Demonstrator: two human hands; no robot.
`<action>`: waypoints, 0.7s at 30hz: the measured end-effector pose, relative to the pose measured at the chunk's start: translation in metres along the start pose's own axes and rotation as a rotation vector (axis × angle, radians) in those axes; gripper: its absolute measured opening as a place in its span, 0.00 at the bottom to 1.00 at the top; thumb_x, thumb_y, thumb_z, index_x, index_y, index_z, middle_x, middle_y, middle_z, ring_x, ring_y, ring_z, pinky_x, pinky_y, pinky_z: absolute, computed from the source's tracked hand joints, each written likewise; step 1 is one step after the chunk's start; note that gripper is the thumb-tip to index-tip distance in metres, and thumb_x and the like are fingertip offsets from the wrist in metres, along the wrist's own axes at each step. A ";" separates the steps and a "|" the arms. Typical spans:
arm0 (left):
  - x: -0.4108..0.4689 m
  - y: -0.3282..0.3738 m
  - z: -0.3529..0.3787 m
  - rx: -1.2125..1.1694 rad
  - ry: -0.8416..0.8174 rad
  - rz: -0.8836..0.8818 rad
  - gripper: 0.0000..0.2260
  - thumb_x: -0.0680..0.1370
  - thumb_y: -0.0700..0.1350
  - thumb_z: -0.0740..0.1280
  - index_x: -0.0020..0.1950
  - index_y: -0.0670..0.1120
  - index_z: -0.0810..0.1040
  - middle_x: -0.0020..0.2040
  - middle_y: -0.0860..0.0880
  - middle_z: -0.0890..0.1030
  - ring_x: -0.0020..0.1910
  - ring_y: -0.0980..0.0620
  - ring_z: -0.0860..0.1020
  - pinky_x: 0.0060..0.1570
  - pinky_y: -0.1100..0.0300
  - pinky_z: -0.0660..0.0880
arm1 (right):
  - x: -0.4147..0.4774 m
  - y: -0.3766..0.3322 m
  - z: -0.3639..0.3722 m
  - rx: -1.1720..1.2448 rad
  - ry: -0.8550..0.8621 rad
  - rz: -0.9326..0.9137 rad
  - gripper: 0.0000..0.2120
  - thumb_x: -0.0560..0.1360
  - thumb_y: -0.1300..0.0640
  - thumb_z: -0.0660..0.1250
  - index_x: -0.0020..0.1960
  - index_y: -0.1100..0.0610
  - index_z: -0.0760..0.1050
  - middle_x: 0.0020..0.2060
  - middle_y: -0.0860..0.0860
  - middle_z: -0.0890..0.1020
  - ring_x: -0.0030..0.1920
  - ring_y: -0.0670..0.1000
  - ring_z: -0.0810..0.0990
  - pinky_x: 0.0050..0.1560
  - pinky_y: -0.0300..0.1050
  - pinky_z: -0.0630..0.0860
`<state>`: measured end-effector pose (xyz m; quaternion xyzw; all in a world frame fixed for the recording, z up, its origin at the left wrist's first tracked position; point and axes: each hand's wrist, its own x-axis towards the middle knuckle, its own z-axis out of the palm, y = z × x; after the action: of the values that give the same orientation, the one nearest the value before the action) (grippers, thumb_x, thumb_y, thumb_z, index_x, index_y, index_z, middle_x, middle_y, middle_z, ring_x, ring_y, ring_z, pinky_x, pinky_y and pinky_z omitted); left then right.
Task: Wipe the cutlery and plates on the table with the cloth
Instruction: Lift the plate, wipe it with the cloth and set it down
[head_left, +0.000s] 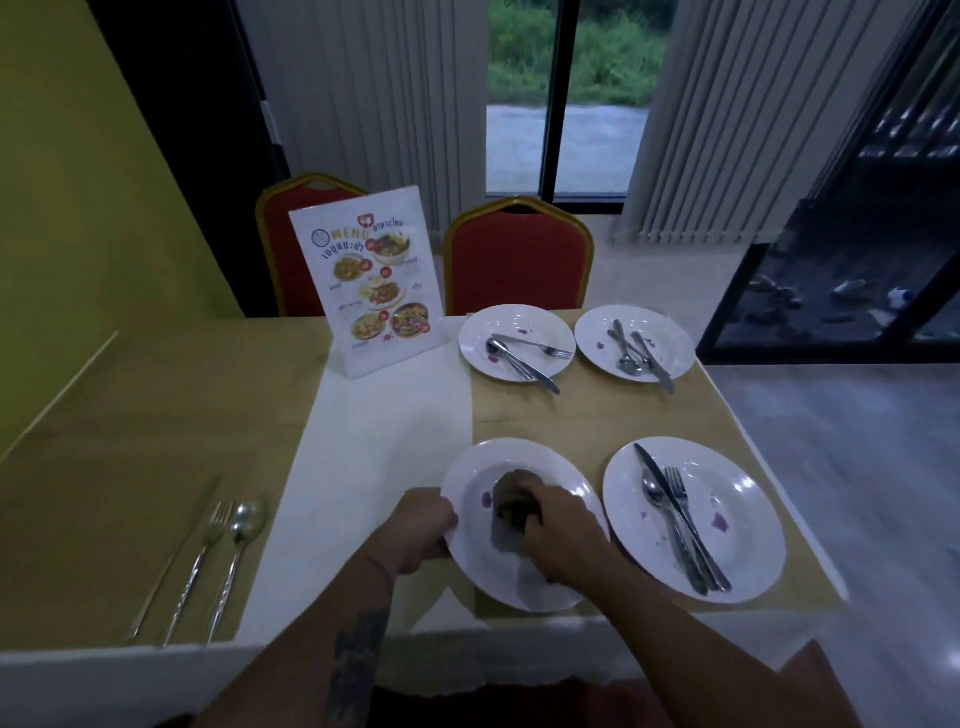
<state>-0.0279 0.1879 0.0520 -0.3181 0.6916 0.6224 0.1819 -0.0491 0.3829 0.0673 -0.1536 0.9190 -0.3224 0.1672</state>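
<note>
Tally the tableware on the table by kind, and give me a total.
Plates: 4
Knives: 4
Forks: 3 seen; the far right plate's third piece is unclear
Spoons: 4
Total: 15 sure, 16 if that piece is a fork

We look from head height, forward and steeply down over the table (395, 415), close above its near edge, facing the window (566, 98) beyond.

Four plates sit on the bench (395, 415): two near, two far. Cutlery (680, 525) lies on three. Loose cutlery (208, 551) lies far left; the menu (371, 280) stands behind.
</note>
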 end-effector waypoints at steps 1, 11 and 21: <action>-0.004 0.001 0.001 -0.041 -0.023 0.008 0.10 0.74 0.31 0.65 0.53 0.37 0.82 0.51 0.37 0.84 0.48 0.39 0.82 0.42 0.48 0.83 | 0.000 0.001 0.007 0.005 -0.044 -0.021 0.15 0.78 0.56 0.66 0.65 0.49 0.77 0.58 0.48 0.82 0.56 0.47 0.78 0.66 0.46 0.75; -0.020 -0.019 -0.032 -0.397 -0.080 0.035 0.21 0.76 0.27 0.57 0.65 0.42 0.76 0.58 0.37 0.81 0.56 0.35 0.80 0.47 0.47 0.82 | -0.001 -0.025 0.026 -0.227 -0.206 -0.112 0.20 0.72 0.56 0.64 0.63 0.50 0.80 0.61 0.49 0.81 0.59 0.53 0.78 0.60 0.50 0.77; -0.034 0.020 -0.063 -0.237 -0.270 0.154 0.22 0.77 0.30 0.59 0.66 0.48 0.77 0.57 0.41 0.83 0.52 0.38 0.81 0.41 0.53 0.81 | 0.039 -0.091 0.021 -0.086 0.060 -0.150 0.26 0.77 0.62 0.60 0.75 0.60 0.68 0.76 0.57 0.66 0.75 0.58 0.66 0.76 0.49 0.61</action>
<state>-0.0069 0.1342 0.0991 -0.1968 0.6051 0.7486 0.1862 -0.0590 0.2883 0.1024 -0.2194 0.9224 -0.2987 0.1082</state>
